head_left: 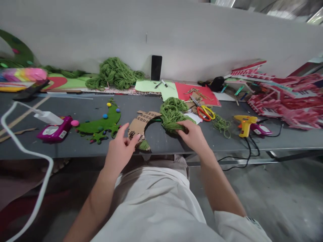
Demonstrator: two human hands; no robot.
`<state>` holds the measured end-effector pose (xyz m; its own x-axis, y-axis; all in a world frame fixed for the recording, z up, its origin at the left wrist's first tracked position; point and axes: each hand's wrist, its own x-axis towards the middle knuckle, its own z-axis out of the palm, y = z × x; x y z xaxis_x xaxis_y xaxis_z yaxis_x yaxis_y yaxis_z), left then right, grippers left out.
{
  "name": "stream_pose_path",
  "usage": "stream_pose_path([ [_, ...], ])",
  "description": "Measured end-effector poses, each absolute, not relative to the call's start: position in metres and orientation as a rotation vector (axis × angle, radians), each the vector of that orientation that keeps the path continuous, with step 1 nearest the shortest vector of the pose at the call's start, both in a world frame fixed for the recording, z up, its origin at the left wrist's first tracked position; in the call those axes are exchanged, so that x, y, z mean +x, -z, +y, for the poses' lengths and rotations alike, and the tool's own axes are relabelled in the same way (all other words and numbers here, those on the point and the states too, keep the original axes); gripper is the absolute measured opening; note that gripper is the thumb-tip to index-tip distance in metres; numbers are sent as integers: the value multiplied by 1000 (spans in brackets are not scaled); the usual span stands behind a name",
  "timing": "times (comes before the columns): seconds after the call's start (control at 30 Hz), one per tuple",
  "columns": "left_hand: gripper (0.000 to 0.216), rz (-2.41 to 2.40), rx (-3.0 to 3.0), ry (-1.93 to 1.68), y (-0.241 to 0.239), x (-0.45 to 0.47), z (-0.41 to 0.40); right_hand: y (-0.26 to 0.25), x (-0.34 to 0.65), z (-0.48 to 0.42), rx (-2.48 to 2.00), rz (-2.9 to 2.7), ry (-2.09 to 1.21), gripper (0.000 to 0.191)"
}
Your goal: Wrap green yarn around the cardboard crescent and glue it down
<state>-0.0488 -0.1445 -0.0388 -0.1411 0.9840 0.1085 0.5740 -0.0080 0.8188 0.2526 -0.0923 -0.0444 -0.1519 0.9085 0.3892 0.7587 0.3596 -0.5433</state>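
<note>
My left hand (122, 148) pinches the lower end of a curved cardboard arc (141, 126) lying on the dark table (75, 148), near where green yarn is wound on it. My right hand (193, 134) is closed on a bundle of green yarn (173, 114) that rests over the arc's right end. A green felt shape with small coloured pompoms (103, 124) lies just left of my left hand.
A magenta glue gun (54, 131) with a white plug and cable sits at left. Red-and-yellow scissors (205, 112), a yellow glue gun (244, 124), a loose yarn heap (114, 72), a black phone (156, 67), coloured paper sheets and red-white boxes (285, 97) lie further off.
</note>
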Motion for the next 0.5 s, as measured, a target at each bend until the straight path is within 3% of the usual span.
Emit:
stream_pose_path([
  [0.13, 47, 1534, 2032, -946, 15, -31, -131, 42, 251, -93, -1286, -1853, -215, 20],
  [0.27, 51, 1042, 2508, -780, 1, 0, -86, 41, 246, -107, -1079, -1985, -173, 24],
  [0.4, 48, 912, 2719, -337, 7, 26, -35, 45, 254, -122, -1011, -2048, -297, 26],
  [0.5, 22, 1029, 2647, -306, 13, 34, -11, 50, 272, -130, -1021, -2088, -339, 30],
])
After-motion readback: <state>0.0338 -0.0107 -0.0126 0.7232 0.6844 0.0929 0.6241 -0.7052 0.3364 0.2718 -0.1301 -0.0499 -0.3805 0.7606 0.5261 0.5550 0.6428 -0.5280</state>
